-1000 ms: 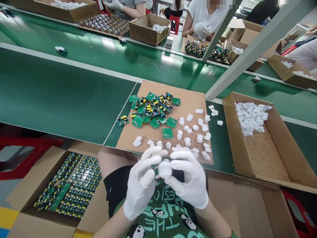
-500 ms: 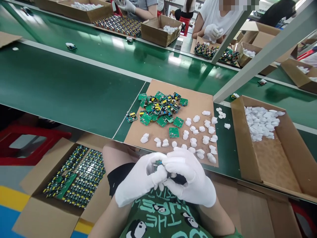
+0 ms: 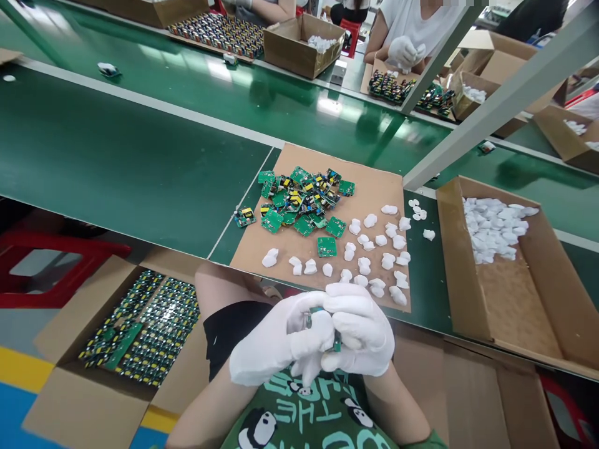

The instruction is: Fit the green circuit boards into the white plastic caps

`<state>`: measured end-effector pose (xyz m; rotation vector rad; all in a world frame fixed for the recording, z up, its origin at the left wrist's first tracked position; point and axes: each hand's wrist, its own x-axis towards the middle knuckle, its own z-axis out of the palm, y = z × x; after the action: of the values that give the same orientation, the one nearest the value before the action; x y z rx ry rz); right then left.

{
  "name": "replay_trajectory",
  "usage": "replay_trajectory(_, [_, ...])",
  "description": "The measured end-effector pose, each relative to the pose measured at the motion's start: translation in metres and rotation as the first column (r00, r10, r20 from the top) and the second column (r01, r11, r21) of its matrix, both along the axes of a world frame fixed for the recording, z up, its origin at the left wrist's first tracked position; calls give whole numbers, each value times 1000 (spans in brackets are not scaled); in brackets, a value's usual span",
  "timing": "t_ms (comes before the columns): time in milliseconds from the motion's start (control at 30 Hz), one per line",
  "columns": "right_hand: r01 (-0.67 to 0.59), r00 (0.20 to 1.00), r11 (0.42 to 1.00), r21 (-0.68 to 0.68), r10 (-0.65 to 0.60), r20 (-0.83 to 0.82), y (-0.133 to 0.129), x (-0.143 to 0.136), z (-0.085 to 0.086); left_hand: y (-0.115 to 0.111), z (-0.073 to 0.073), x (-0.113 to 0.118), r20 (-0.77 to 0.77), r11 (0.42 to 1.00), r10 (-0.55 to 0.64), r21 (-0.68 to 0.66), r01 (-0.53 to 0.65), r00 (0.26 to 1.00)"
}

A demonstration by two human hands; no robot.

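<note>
White-gloved, my left hand and my right hand meet in front of my shirt, near the table's front edge. Between their closed fingers is a small green circuit board; only slivers of it show, the rest being covered by the gloves. Just beyond my hands, a cardboard sheet carries a heap of circuit boards. Rows of small white pads lie on the sheet's right and front parts. A single board rests flat, green side up, in front of the heap.
An open carton with white pads stands to the right. Low at the left, another carton holds rows of boards. A slanted metal post rises behind the sheet. A green conveyor passes beyond, with co-workers on its far side.
Both hands have turned and drawn closer around the board, my right fingers now folding over it. Several boards on the far conveyor have shifted left. The view has tilted slightly.
</note>
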<state>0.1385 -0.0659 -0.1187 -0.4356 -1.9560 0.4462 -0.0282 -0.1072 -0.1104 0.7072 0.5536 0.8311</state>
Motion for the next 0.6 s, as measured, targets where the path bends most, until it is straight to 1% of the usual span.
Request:
replay_trajectory(67, [-26, 999, 998, 51, 24, 34, 4, 2, 6, -2, 1, 4, 38, 999, 12, -34, -10, 999])
replay_trajectory(133, [-57, 997, 996, 68, 54, 54, 7, 3, 11, -3, 2, 8, 68, 998, 41, -57, -37, 997])
replay_trajectory(233, [-77, 996, 997, 3, 77, 55, 7, 3, 13, -2, 3, 11, 56, 995, 53, -90, -48, 997])
replay_trajectory(333, [-58, 995, 994, -89, 65, 82, 3, 3, 11, 1, 4, 9, 38, 998, 13, -62, -11, 999])
replay_trajectory(400, [-53, 983, 995, -85, 67, 171, 1, 3, 9, 3, 6, 7, -21, 999, -32, -28, 31, 999])
replay_trajectory(467, [-60, 965, 997, -51, 71, 251, -1, 3, 7, 4, 8, 6, -100, 998, -57, -2, 57, 993])
replay_trajectory(533, [-58, 958, 997, -42, 68, 277, -1, 4, 6, 6, 11, 4, -173, 998, -50, 22, 55, 984])
replay_trajectory(600, [-47, 958, 997, -62, 62, 280, -2, 4, 7, 6, 13, 1, -192, 997, -56, 34, 64, 980])
